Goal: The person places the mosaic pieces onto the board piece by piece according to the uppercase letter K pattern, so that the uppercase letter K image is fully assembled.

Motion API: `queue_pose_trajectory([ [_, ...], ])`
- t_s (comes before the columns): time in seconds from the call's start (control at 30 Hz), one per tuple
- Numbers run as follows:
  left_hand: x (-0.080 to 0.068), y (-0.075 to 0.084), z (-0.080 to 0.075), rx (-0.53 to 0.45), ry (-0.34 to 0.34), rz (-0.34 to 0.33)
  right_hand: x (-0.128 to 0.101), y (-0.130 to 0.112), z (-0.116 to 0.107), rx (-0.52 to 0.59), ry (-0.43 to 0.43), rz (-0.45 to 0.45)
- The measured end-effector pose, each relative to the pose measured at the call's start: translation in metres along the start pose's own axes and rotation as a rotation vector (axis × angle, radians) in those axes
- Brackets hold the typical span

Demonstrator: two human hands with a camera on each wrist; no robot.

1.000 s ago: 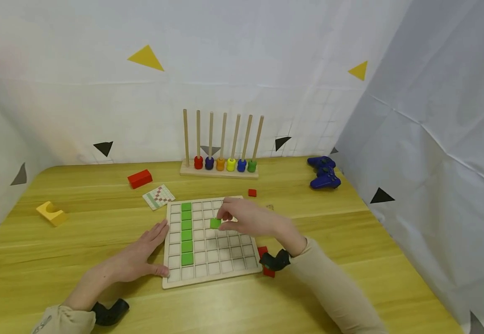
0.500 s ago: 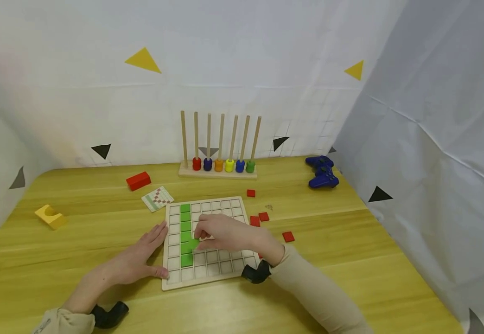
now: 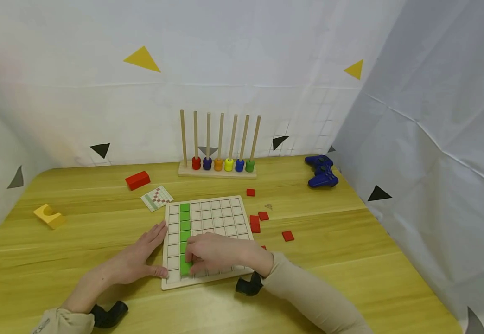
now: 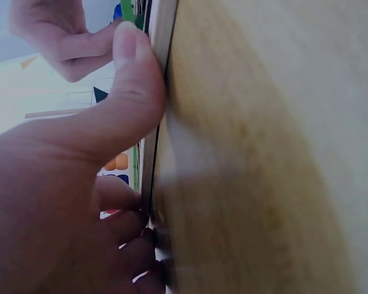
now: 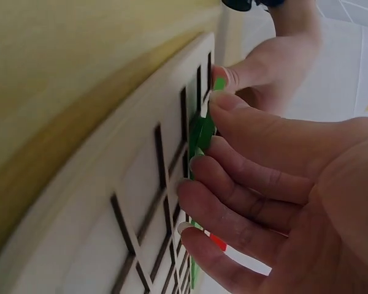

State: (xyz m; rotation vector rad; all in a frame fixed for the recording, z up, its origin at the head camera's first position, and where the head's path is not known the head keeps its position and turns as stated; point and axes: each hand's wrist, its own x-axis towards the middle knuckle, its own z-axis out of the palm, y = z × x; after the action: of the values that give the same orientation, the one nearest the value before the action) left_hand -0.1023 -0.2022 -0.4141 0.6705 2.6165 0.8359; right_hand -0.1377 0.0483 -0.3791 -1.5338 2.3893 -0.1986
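On the yellow wooden counter (image 3: 350,260), far left, a yellow notched wooden block (image 3: 48,215); further back a red rectangular wooden block (image 3: 138,180) and a small checkered pattern card (image 3: 156,197). Left hand (image 3: 135,257) lies flat, straight fingers and thumb pressing the left edge of the square wooden grid board (image 3: 225,215). Right hand (image 3: 213,253) over the board's near left, fingers (image 5: 233,184) curled, pressing a green square tile (image 3: 185,267) at the near end of the green tile column (image 3: 185,221). Behind: wooden peg rack with coloured rings (image 3: 218,163). Right of board: loose red square tiles (image 3: 263,216), then a blue game controller (image 3: 322,171).
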Motion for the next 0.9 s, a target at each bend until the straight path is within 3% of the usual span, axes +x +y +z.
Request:
queue_pose_trajectory([
  [0.37,0.0006,0.0003,-0.0007,-0.012,-0.009,-0.002,-0.0007,-0.0042,0.0015,-0.023,-0.035,0.007],
  [0.9,0.0002,-0.0012,-0.0005,-0.005,-0.002,-0.002,0.0008,-0.0050,0.0044,0.005,-0.005,0.080],
])
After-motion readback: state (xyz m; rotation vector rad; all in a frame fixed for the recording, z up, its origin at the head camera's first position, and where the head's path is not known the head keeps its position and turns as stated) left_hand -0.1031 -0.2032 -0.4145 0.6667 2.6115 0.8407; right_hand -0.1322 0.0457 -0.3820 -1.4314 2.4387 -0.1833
